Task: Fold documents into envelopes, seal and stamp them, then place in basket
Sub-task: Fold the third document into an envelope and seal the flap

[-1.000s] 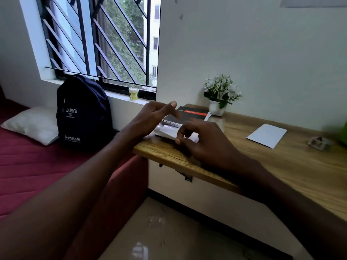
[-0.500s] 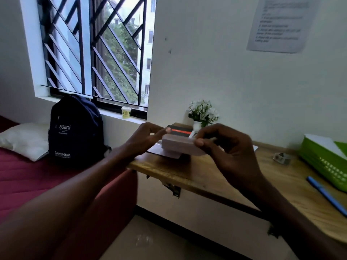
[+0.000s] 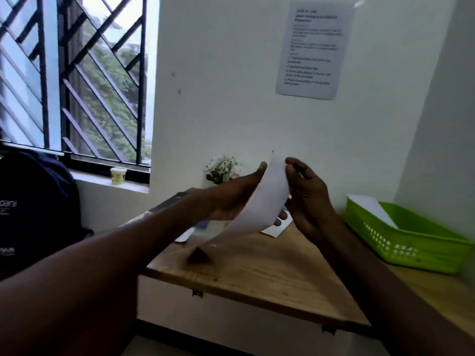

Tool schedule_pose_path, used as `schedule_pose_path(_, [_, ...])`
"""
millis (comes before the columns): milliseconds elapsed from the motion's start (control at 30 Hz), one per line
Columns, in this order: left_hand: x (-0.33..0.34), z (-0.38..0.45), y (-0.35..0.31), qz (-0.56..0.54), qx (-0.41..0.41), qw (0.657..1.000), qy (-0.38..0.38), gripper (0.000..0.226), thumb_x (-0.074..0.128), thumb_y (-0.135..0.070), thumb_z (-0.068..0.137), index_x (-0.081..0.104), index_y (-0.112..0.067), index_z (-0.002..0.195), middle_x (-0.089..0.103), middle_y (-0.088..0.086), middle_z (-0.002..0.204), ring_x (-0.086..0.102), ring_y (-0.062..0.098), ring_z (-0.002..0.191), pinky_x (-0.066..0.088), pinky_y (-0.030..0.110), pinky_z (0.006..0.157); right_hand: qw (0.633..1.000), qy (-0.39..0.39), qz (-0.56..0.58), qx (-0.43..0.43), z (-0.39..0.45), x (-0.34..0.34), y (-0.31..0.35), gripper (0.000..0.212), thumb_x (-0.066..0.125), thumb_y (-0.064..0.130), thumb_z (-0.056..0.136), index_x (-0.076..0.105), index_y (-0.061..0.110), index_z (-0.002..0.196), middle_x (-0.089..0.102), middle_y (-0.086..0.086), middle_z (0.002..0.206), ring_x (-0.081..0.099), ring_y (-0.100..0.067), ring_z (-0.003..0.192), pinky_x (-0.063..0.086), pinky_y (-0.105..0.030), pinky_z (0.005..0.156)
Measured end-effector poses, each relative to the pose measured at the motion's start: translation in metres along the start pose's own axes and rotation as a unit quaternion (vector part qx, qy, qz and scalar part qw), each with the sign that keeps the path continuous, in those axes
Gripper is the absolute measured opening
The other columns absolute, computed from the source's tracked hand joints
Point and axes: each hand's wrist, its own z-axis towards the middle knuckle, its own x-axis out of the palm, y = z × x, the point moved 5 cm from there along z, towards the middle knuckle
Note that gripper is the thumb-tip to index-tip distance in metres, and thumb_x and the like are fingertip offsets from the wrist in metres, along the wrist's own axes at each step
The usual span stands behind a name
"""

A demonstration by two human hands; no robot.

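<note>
We note left hand point(image 3: 231, 199) and right hand point(image 3: 305, 199) both gripping a white paper point(image 3: 259, 204) above the table point(image 3: 257, 268), near its back edge.

2 hands were seen, the left hand point(image 3: 231, 199) and the right hand point(image 3: 308, 199), with 1 white sheet point(image 3: 264, 201) held between them. 1 green basket point(image 3: 411, 242), 1 wooden desk point(image 3: 257, 273), 1 flower pot point(image 3: 221, 169) and 1 dark backpack point(image 3: 33, 209) were counted. 1 small cup point(image 3: 118, 175) on the sill and 1 printed notice point(image 3: 314, 47) on the wall were also counted.
</note>
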Motion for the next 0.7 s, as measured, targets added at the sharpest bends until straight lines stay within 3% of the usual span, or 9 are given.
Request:
schedule_pose_path(100, [-0.013, 0.041, 0.013, -0.067, -0.024, 0.997, -0.040, 0.059, 0.038, -0.052, 0.108, 0.059, -0.001, 0.127, 0.070, 0.018, 0.108, 0.071, 0.030, 0.091, 0.060, 0.036, 0.075, 0.998, -0.019, -0.066, 0.011, 0.032, -0.025, -0.014, 0.028, 0.072, 0.022, 0.092, 0.071, 0.012, 0.118, 0.073, -0.014, 0.115, 0.065, -0.032, 0.104, 0.050, -0.042, 0.081])
schedule_pose_path(167, [-0.025, 0.060, 0.024, -0.083, -0.034, 0.991, -0.101, 0.033, 0.053, -0.033, 0.104, 0.057, -0.005, 0.120, 0.068, 0.007, 0.083, 0.069, 0.019, 0.066, 0.057, 0.029, 0.057, 0.993, -0.046, -0.111, 0.019, 0.052, -0.042, -0.026, 0.025, 0.072, 0.022, 0.095, 0.072, 0.012, 0.118, 0.075, -0.007, 0.106, 0.066, -0.025, 0.098, 0.049, -0.038, 0.078])
schedule_pose_path(233, [-0.035, 0.073, 0.034, -0.072, -0.043, 0.986, -0.147, 0.028, 0.060, -0.026, 0.099, 0.058, -0.004, 0.116, 0.065, 0.003, 0.070, 0.063, 0.013, 0.051, 0.051, 0.023, 0.046, 0.979, -0.103, -0.173, 0.034, 0.068, -0.061, -0.044, 0.018, 0.070, 0.019, 0.094, 0.074, 0.014, 0.111, 0.078, -0.003, 0.100, 0.069, -0.024, 0.095, 0.050, -0.036, 0.074])
schedule_pose_path(300, [-0.045, 0.085, 0.043, -0.088, -0.048, 0.977, -0.188, 0.028, 0.063, -0.024, 0.099, 0.065, 0.001, 0.111, 0.072, 0.010, 0.076, 0.068, 0.018, 0.055, 0.056, 0.026, 0.049, 0.912, -0.139, -0.387, 0.014, 0.076, -0.080, -0.063, 0.017, 0.065, 0.018, 0.092, 0.072, 0.015, 0.107, 0.076, -0.004, 0.102, 0.070, -0.028, 0.100, 0.054, -0.037, 0.077])
schedule_pose_path(367, [-0.057, 0.088, 0.054, -0.113, -0.055, 0.966, -0.224, 0.025, 0.060, -0.022, 0.101, 0.069, 0.001, 0.106, 0.076, 0.017, 0.085, 0.074, 0.026, 0.066, 0.063, 0.035, 0.058, 0.789, -0.086, -0.608, -0.020, 0.072, -0.080, -0.076, 0.020, 0.059, 0.026, 0.093, 0.067, 0.015, 0.107, 0.072, -0.006, 0.111, 0.067, -0.031, 0.103, 0.053, -0.037, 0.078])
schedule_pose_path(467, [-0.069, 0.088, 0.056, -0.107, -0.062, 0.958, -0.258, 0.019, 0.054, -0.015, 0.100, 0.068, -0.003, 0.097, 0.076, 0.013, 0.076, 0.073, 0.025, 0.062, 0.060, 0.030, 0.059, 0.697, 0.006, -0.717, -0.023, 0.072, -0.081, -0.089, 0.019, 0.055, 0.033, 0.095, 0.060, 0.015, 0.092, 0.063, -0.013, 0.105, 0.064, -0.036, 0.101, 0.044, -0.034, 0.072])
schedule_pose_path(533, [-0.077, 0.084, 0.047, -0.102, -0.025, 0.954, -0.280, 0.023, 0.050, -0.009, 0.098, 0.062, -0.007, 0.078, 0.070, 0.009, 0.062, 0.068, 0.022, 0.050, 0.056, 0.024, 0.049, 0.657, 0.053, -0.752, 0.029, 0.076, -0.089, -0.102, 0.031, 0.060, 0.046, 0.092, 0.058, 0.015, 0.088, 0.053, -0.012, 0.100, 0.059, -0.036, 0.102, 0.047, -0.038, 0.077])
schedule_pose_path(600, [-0.084, 0.079, 0.046, -0.104, -0.005, 0.945, -0.310, 0.028, 0.048, -0.006, 0.095, 0.051, -0.012, 0.068, 0.061, 0.005, 0.053, 0.060, 0.020, 0.042, 0.051, 0.019, 0.045, 0.642, 0.090, -0.758, 0.078, 0.076, -0.093, -0.108, 0.041, 0.064, 0.056, 0.089, 0.059, 0.017, 0.080, 0.059, -0.011, 0.102, 0.060, -0.032, 0.101, 0.050, -0.038, 0.079])
schedule_pose_path(700, [-0.085, 0.076, 0.055, -0.094, -0.017, 0.942, -0.322, 0.011, 0.055, -0.011, 0.091, 0.058, -0.009, 0.080, 0.063, 0.010, 0.068, 0.061, 0.024, 0.050, 0.053, 0.023, 0.049, 0.658, 0.120, -0.737, 0.093, 0.077, -0.090, -0.107, 0.028, 0.069, 0.033, 0.090, 0.073, 0.006, 0.100, 0.071, -0.013, 0.112, 0.066, -0.030, 0.101, 0.056, -0.039, 0.081])
